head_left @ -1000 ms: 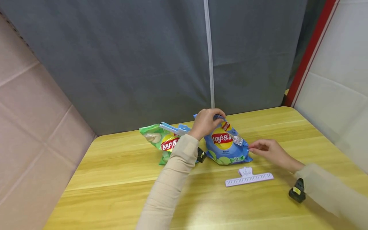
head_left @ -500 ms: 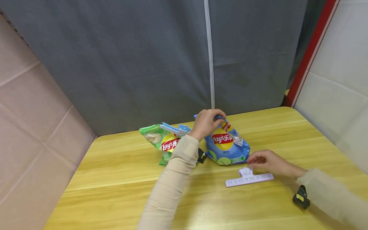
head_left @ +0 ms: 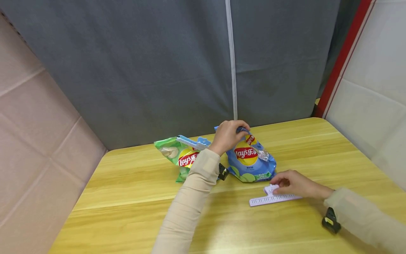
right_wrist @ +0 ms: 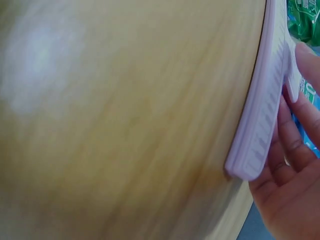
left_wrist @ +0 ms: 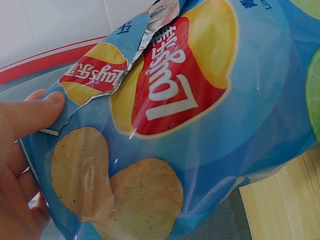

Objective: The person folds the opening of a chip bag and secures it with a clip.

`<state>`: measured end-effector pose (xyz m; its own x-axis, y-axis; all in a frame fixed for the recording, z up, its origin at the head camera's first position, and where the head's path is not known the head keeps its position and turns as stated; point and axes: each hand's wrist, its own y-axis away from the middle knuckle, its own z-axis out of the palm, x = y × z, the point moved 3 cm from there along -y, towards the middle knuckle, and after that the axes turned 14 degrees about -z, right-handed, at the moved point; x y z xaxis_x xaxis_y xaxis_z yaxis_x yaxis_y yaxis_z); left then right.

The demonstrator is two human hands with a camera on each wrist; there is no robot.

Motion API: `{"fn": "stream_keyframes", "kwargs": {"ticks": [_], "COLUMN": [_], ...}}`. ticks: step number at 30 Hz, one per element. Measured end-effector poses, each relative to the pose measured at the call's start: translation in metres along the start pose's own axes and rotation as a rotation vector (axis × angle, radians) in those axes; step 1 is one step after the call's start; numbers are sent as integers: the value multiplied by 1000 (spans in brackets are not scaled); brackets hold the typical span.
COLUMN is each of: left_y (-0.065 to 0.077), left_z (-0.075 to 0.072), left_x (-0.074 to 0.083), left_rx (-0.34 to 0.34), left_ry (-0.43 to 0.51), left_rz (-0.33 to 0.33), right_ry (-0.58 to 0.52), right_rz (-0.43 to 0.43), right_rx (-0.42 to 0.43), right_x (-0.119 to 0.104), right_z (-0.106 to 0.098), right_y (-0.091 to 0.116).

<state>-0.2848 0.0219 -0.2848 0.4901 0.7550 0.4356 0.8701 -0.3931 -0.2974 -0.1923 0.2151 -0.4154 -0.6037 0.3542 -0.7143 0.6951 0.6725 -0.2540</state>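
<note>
My left hand [head_left: 229,135] pinches the folded-over top of a blue Lay's chip bag [head_left: 250,165]. Close up in the left wrist view, the thumb presses on the fold [left_wrist: 92,75] and the other fingers lie behind the bag. My right hand [head_left: 296,183] has its thumb and fingers around the handle of a light purple bag clip [head_left: 266,200] with a piano-key pattern. That clip [right_wrist: 260,115] lies along the tabletop in front of the blue bag, its right end partly covered by the hand.
Left of the blue bag stands a green Lay's chip bag [head_left: 171,151] with a blue bag clip [head_left: 190,141] across its top; my left forearm hides part of it. A grey curtain [head_left: 142,70] hangs behind the wooden table [head_left: 127,211]. Pale panels [head_left: 374,70] flank both sides.
My right hand has left the blue bag's lower right corner, moved toward me and taken hold of the purple clip's handle. The left hand keeps its grip on the fold.
</note>
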Motion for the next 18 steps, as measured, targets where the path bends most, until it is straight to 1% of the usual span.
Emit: {"fn": "stream_keyframes", "kwargs": {"ticks": [9,12,16,18], "left_y": [0,1,1,1], "left_z": [0,0,0,0], "left_x": [0,0,0,0], "left_rx": [-2,-3,-3,-4], "left_ry": [7,5,4,4], "left_rz": [6,1,-1,-2], "right_ry": [97,104,94,96], "right_rz": [-73,-61,-19,-11], "right_rx": [5,5,-3,-3], "right_x": [-4,-5,-7,-7], "right_z": [4,5,6,7], "right_y": [-2,-3,-4,-5]}}
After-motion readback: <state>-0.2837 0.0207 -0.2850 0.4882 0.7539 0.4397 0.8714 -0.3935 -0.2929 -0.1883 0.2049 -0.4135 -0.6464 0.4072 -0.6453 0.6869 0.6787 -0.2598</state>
